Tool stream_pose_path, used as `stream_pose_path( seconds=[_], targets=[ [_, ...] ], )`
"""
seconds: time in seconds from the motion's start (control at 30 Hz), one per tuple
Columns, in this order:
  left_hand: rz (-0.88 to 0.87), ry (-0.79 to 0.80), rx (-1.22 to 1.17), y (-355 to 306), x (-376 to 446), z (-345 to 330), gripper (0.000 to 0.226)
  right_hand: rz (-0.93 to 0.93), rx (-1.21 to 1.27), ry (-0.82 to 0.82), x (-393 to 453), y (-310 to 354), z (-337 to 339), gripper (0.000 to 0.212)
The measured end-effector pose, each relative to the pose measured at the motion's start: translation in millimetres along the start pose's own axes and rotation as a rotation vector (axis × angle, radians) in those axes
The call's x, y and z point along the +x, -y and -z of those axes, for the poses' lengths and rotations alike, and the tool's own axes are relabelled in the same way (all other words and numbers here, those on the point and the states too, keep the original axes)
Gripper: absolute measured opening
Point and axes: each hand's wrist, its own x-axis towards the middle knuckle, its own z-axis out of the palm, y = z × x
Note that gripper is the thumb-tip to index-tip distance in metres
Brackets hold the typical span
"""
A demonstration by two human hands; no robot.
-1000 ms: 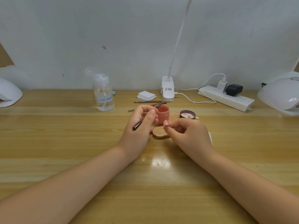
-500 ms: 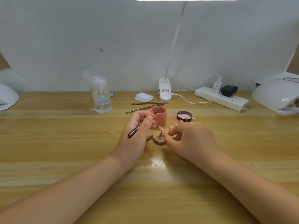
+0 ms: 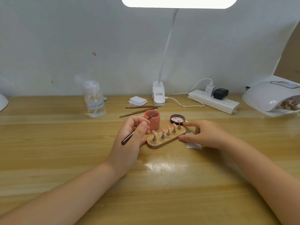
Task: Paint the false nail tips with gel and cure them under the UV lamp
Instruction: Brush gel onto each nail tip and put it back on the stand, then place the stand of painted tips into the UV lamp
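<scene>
Left hand (image 3: 129, 140) pinching a dark-handled slim gel brush (image 3: 138, 129) between thumb and fingers, handle end low toward the wrist, bristle end up over the mouth of the small pink gel jar (image 3: 152, 120). Right hand (image 3: 201, 135) with fingers fairly straight, thumb at the near corner and a fingertip at the far end of the oblong wooden nail stand (image 3: 165, 140), bracing rather than gripping. Holding nothing else.

On that stand, five pink false nail tips (image 3: 163, 130) on little metal pegs, in a row running diagonally away to the right, all looking coated already. White wipe (image 3: 194, 145) partly under the right hand. Just beyond the stand, round dark jar lid (image 3: 177, 118) with pink smears inside, beside the jar.

Judging by the brush at the jar: loading or wiping off gel for another pass. Best done with a small bead only, excess scraped on the rim, then thin even strokes from base to point while keeping the stand pinned flat. Worth keeping gel off the pegs and the wood.

Further back, two spare thin brushes (image 3: 139, 109), clear pump bottle (image 3: 95, 101), stack of white pads (image 3: 138, 100), clip base of the white desk lamp (image 3: 158, 95), white power strip (image 3: 214, 101). Far right, domed white UV lamp (image 3: 272, 96), something wooden visible in its opening; well apart from the stand, so a careful level carry needed for curing.
</scene>
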Motion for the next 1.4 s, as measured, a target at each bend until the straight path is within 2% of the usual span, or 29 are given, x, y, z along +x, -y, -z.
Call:
stream_pose_path(
  seconds=[0.1, 0.17, 0.27, 0.4, 0.53, 0.67, 0.83, 1.0, 1.07, 1.13, 1.27, 1.33, 1.4],
  targets=[
    [-0.005, 0.002, 0.013, 0, 0, 0, 0.012, 0.018, 0.024, 0.015, 1, -2, -2, 0.068],
    [-0.009, 0.0, 0.02, 0, 0, 0, 0.012, 0.023, 0.127, 0.019, 2, -4, 0, 0.065],
    [-0.008, -0.033, 0.026, 1, 0, 3, 0.013, 0.046, 0.254, 0.02, 1, -8, 2, 0.071],
    [0.002, -0.048, 0.017, 2, 1, 3, 0.013, 0.116, 0.19, 0.063, 0, -5, 0, 0.088],
    [-0.062, -0.114, 0.093, -2, 1, 6, 0.015, 0.169, 0.311, -0.027, -4, -2, -1, 0.066],
    [-0.27, -0.218, 0.174, -19, 5, 15, 0.019, 0.212, 0.459, -0.128, -15, 2, 14, 0.062],
    [-0.393, -0.175, 0.198, -39, 5, 5, 0.016, 0.126, 0.493, -0.334, -25, -29, 65, 0.058],
    [-0.262, 0.019, 0.192, -31, 7, -54, 0.014, -0.195, 0.463, -0.527, -53, -120, 86, 0.061],
    [-0.25, 0.066, 0.231, -25, 21, -87, 0.012, -0.319, 0.44, -0.573, -61, -153, 80, 0.067],
    [-0.191, 0.09, 0.166, -17, 36, -123, 0.012, -0.403, 0.465, -0.62, -61, -181, 72, 0.074],
    [0.068, 0.02, -0.033, 6, 59, -202, 0.013, -0.513, 0.436, -0.639, -45, -213, 65, 0.067],
    [0.135, -0.018, -0.11, 16, 66, -236, 0.013, -0.521, 0.354, -0.624, -35, -220, 65, 0.062],
    [0.158, -0.031, -0.139, 24, 73, -260, 0.013, -0.52, 0.24, -0.575, -27, -224, 66, 0.066]
  ],
)
